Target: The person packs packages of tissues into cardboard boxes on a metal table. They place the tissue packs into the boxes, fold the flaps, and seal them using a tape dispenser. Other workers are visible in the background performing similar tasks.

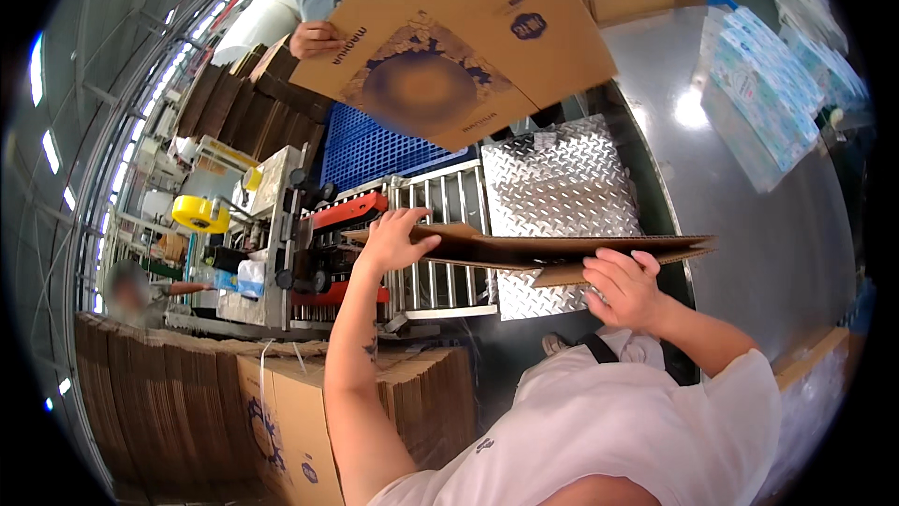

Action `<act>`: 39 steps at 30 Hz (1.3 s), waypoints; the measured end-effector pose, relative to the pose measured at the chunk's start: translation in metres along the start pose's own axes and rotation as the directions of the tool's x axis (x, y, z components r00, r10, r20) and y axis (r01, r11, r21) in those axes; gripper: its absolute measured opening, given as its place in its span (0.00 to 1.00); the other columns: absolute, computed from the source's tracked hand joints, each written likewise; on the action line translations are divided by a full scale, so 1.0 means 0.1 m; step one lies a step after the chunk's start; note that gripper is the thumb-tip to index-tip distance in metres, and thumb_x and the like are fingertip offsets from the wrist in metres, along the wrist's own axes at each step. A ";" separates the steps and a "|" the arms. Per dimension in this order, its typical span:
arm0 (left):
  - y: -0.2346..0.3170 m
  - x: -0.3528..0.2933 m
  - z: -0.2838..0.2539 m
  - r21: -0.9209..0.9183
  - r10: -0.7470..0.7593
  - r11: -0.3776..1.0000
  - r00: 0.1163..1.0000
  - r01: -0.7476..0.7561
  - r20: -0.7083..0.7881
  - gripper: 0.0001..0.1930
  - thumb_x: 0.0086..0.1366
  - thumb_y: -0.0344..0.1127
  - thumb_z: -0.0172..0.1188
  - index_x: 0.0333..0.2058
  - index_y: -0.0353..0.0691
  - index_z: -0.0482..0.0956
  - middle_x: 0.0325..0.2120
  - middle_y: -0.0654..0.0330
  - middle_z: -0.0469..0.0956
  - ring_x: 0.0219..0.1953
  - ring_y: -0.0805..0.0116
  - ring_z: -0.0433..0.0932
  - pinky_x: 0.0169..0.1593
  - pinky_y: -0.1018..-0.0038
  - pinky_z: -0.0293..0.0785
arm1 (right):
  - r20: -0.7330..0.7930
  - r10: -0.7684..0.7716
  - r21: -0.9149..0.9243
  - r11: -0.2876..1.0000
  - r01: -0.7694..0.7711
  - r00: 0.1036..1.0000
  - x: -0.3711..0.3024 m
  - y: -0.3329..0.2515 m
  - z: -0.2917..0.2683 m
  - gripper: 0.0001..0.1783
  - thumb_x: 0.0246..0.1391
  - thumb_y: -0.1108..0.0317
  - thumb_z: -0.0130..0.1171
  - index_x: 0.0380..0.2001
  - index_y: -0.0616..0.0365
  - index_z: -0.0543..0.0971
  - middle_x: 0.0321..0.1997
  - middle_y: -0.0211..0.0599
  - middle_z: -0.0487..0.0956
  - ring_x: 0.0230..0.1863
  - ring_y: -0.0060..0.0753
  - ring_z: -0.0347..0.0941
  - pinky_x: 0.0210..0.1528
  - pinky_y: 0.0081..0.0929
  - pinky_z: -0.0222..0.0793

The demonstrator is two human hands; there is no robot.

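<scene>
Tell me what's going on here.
A person grips the left end of a narrow, folded brown carton with the left hand; the right hand is at its right part. The carton is above a patterned metal plate and rollers. Across from them, a co-worker's hand holds a large printed cardboard sheet.

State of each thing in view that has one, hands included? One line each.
Held carton: nearly flat, slightly open along its long edge
Left hand: gripping its left end
Right hand: at its near edge, grip unclear
Co-worker's carton: raised, tilted
Co-worker's hand: holding that carton's edge
Carton stack: flattened, packed on edge
Packs: wrapped, on metal table
</scene>
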State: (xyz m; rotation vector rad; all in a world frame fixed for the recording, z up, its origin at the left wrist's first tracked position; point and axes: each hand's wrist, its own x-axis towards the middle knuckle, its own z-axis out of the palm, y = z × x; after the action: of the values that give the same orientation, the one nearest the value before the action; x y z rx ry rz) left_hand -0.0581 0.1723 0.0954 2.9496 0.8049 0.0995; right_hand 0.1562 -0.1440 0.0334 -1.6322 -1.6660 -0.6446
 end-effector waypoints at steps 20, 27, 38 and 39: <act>0.37 -1.17 0.98 -0.491 0.815 0.577 0.495 -0.653 0.299 0.22 0.62 0.40 0.53 0.53 0.36 0.65 0.51 0.42 0.66 0.56 0.49 0.65 0.59 0.57 0.58 | 0.571 0.278 -0.256 0.954 -0.154 0.772 -0.23 0.53 0.70 0.30 0.54 0.45 0.46 0.58 0.43 0.67 0.64 0.48 0.59 0.68 0.56 0.42 0.55 0.77 0.36; 0.30 -1.84 0.93 -0.698 0.246 0.220 0.654 0.682 0.716 0.38 0.59 0.55 0.57 0.58 0.32 0.58 0.55 0.54 0.65 0.55 0.59 0.66 0.53 0.58 0.66 | 0.756 -0.096 0.216 0.970 -0.109 0.648 0.23 0.95 1.07 0.17 0.49 0.51 0.54 0.26 0.54 0.80 0.39 0.41 0.74 0.45 0.48 0.64 0.36 0.55 0.63; 0.67 -1.00 0.43 -0.384 -0.297 0.040 0.378 0.922 0.877 0.34 0.61 0.55 0.54 0.56 0.34 0.62 0.49 0.51 0.72 0.47 0.59 0.73 0.49 0.65 0.70 | 0.214 0.165 0.078 0.980 -0.185 0.963 -0.13 0.11 0.77 0.24 0.53 0.51 0.51 0.42 0.60 0.73 0.45 0.48 0.73 0.46 0.47 0.69 0.55 0.42 0.57; 0.80 -0.86 0.18 -0.385 -0.241 0.070 0.390 0.920 0.889 0.31 0.63 0.53 0.52 0.56 0.34 0.63 0.47 0.51 0.73 0.45 0.59 0.74 0.48 0.67 0.71 | 0.231 0.296 0.163 0.927 -0.337 0.927 -0.24 0.26 0.59 0.22 0.53 0.53 0.52 0.44 0.59 0.72 0.48 0.46 0.72 0.49 0.46 0.68 0.56 0.44 0.57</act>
State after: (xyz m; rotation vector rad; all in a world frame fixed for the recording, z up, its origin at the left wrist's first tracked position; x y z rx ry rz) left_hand -0.0904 0.0583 0.0817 1.1522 1.3059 -0.4071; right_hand 0.1728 -0.1121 -0.0252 -1.8118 -1.4983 -0.1461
